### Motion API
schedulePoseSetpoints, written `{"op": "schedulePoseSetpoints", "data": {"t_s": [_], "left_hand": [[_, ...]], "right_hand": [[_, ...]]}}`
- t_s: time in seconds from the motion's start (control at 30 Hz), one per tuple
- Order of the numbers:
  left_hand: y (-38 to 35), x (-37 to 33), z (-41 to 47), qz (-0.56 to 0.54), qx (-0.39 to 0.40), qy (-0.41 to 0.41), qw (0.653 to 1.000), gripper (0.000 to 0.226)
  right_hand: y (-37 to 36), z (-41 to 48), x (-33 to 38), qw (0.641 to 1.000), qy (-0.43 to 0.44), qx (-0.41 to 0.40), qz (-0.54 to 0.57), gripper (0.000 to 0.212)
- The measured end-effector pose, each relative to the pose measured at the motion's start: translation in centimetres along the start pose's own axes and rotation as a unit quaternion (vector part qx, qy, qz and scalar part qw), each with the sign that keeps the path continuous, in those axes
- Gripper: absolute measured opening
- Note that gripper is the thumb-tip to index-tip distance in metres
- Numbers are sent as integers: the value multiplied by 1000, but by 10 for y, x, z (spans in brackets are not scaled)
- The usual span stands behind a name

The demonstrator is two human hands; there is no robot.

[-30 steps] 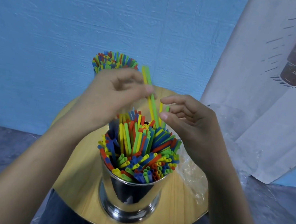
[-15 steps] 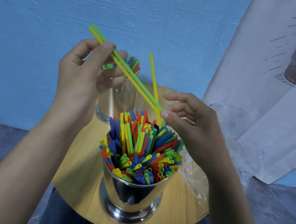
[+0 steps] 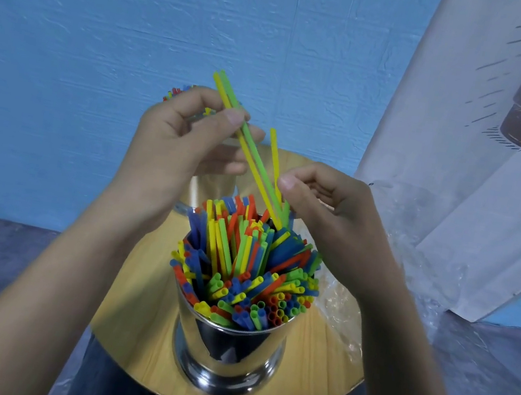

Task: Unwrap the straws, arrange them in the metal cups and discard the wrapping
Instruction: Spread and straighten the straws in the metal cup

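**Last straws going into a packed cup**

The pair [image 3: 252, 162], one yellow and one green, is slanting down toward the far rim of the near cup [image 3: 230, 345], low ends just reaching the bundle [image 3: 242, 262] already standing there. The left grip [image 3: 185, 145] is pinching the pair high on the shafts between thumb and fingers, probably so the low ends can be steered into a gap. Beside it, the right grip [image 3: 329, 204] is pinching a lone yellow straw [image 3: 275, 159] between thumb and forefinger, holding it nearly upright with its foot down among the others. It looks to be seating that one while the pair is lining up next to it.

The trouble is room: the near cup is crammed and the straws are fanning out in all directions, so any newcomer is having to wedge between them, and a bent tip looks likely.

The cup is standing at the near side of the round counter [image 3: 138, 324]. A far cup [image 3: 210, 186] is sitting behind it, mostly hidden by the left grip, its own straws [image 3: 175, 93] peeking over the knuckles. Clear wrapping [image 3: 337, 310] is lying crumpled on the counter to the right, not yet discarded and trailing off the edge. A white banner [image 3: 461, 159] is hanging beyond it against the blue wall [image 3: 109, 22].
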State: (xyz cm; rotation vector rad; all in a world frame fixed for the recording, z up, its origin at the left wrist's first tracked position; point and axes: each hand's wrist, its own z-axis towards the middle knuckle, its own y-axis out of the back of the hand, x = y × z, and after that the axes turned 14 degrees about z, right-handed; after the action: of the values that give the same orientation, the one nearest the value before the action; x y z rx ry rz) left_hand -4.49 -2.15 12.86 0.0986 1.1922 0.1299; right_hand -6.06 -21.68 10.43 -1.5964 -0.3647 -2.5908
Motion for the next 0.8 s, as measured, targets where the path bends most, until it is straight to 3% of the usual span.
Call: {"op": "schedulePoseSetpoints", "data": {"t_s": [0.07,0.13,0.37,0.53,0.67,0.8], "left_hand": [[-2,-1,-1,15,23,-7,1000,45],[-4,0,-2,34,43,-16,998,52],[-7,0,0,66,63,-26,995,19],[-7,-1,-1,81,98,-6,992,32],[-12,-2,-3,82,102,-3,991,18],[-9,-1,0,67,59,2,996,15]], "right_hand": [[0,0,-1,1000,-1,-6,11,14],[0,0,-3,1000,0,-11,12,12],[1,-1,-7,1000,10,-17,-3,11],[0,-1,-6,1000,6,-23,-12,16],[0,-3,-6,1000,-5,-23,-10,11],[3,-4,-7,999,-24,-27,-4,13]]}}
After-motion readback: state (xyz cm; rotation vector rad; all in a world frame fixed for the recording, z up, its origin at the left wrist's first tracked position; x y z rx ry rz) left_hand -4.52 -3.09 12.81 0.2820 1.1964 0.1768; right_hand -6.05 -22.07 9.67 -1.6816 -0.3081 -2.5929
